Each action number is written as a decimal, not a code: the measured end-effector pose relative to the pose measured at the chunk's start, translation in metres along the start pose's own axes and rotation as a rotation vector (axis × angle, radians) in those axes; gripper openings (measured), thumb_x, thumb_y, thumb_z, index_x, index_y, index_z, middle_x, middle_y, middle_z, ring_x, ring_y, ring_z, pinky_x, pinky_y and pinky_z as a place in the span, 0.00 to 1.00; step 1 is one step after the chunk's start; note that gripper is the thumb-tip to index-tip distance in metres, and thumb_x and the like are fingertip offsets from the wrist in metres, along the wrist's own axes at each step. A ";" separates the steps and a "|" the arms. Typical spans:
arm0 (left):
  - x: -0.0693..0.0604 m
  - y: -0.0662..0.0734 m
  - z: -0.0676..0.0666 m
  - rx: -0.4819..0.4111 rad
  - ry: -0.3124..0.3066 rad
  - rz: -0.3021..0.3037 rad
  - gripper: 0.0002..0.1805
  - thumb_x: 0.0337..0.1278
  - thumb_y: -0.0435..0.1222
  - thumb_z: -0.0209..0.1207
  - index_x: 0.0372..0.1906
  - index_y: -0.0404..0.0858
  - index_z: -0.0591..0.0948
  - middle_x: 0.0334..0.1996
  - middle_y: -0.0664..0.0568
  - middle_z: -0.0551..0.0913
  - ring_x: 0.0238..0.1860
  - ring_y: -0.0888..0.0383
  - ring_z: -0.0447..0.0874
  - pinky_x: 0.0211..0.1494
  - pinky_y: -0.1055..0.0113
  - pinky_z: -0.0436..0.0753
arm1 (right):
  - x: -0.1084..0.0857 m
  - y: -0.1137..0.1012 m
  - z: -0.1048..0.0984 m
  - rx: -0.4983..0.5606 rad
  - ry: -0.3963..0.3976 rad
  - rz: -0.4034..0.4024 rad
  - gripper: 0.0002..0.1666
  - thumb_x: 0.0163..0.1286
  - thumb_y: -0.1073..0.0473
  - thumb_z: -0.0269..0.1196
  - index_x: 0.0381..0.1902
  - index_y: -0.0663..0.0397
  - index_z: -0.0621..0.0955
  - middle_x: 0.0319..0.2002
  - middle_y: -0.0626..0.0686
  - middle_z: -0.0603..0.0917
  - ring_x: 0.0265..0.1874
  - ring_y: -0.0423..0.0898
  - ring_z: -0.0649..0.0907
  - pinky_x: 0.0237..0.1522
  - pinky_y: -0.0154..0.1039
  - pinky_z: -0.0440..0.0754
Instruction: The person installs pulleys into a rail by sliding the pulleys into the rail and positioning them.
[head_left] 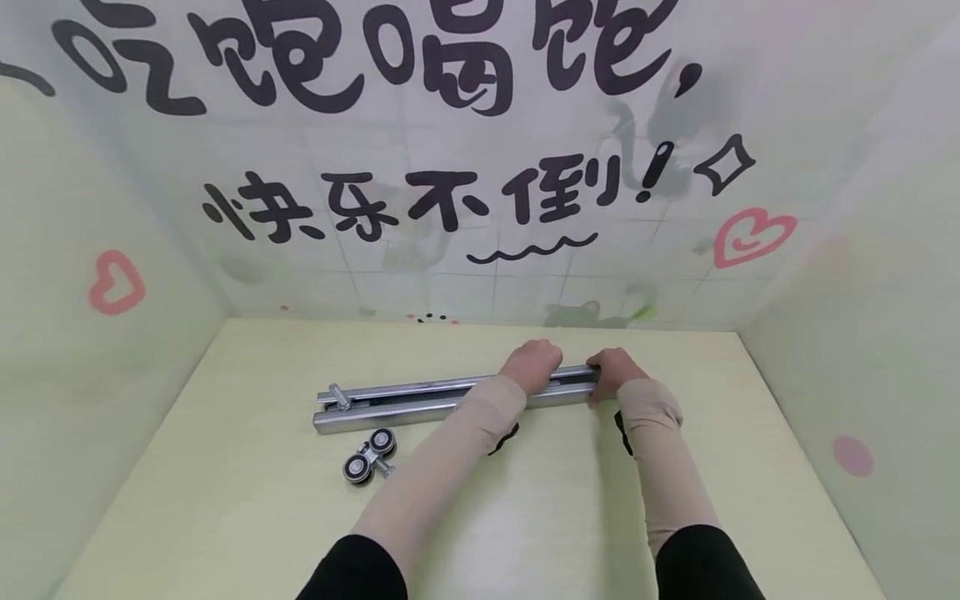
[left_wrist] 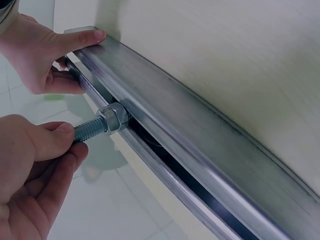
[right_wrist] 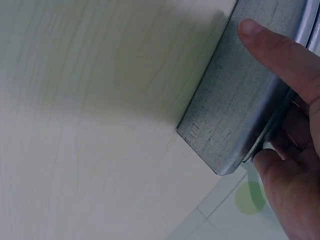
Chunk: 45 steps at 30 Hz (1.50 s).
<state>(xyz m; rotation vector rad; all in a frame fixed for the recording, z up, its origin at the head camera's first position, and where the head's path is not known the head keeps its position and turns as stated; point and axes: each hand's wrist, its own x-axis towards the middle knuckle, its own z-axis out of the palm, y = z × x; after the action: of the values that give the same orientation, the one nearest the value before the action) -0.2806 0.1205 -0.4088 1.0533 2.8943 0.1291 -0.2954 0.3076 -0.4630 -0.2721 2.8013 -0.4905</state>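
- The metal rail (head_left: 405, 413) lies along the bench (head_left: 540, 500), its slot uppermost; the work looks partway through to me.
- One short bolt (head_left: 340, 397) stands in the slot near the rail's left end — apparently in place already.
- The left hand's (head_left: 534, 365) grip pinches a threaded bolt (left_wrist: 91, 129) whose nut sits at the slot; what's beneath is hidden.
- The right hand's (head_left: 617, 368) grip clasps the rail's right end.
- Left over: a roller carriage (head_left: 370, 455), outside the rail and near it — not yet fitted, I'd judge.
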 end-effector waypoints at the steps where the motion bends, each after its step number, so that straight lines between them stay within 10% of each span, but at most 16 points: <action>1: -0.002 -0.003 0.000 0.000 0.000 0.001 0.08 0.49 0.25 0.56 0.27 0.39 0.82 0.27 0.52 0.81 0.28 0.59 0.78 0.28 0.71 0.78 | 0.000 -0.001 -0.001 -0.002 0.002 0.004 0.38 0.28 0.63 0.76 0.45 0.63 0.80 0.39 0.59 0.82 0.36 0.51 0.77 0.45 0.45 0.76; 21: -0.037 -0.036 -0.010 -0.009 -0.012 0.009 0.12 0.50 0.22 0.53 0.20 0.39 0.79 0.20 0.53 0.78 0.20 0.62 0.60 0.22 0.72 0.67 | -0.003 0.005 -0.006 -0.061 -0.020 -0.009 0.40 0.33 0.58 0.77 0.48 0.66 0.78 0.44 0.62 0.80 0.42 0.56 0.77 0.49 0.49 0.74; 34: -0.042 -0.062 0.005 -0.083 -0.033 0.007 0.10 0.43 0.21 0.57 0.19 0.38 0.80 0.19 0.52 0.78 0.21 0.60 0.69 0.24 0.70 0.75 | -0.001 -0.001 -0.001 -0.058 -0.020 -0.017 0.41 0.33 0.58 0.77 0.49 0.67 0.77 0.45 0.63 0.80 0.43 0.56 0.77 0.49 0.49 0.74; 45: -0.054 -0.058 -0.007 -0.032 -0.032 0.066 0.15 0.43 0.20 0.54 0.15 0.41 0.70 0.15 0.57 0.64 0.21 0.62 0.56 0.22 0.72 0.60 | 0.000 0.002 0.001 -0.063 -0.017 -0.029 0.40 0.32 0.58 0.77 0.48 0.66 0.78 0.44 0.62 0.81 0.41 0.55 0.77 0.47 0.48 0.74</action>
<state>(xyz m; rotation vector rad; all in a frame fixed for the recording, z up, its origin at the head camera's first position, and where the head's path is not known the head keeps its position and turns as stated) -0.2767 0.0407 -0.4059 1.1346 2.8204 0.1594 -0.2960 0.3095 -0.4645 -0.3297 2.8036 -0.4050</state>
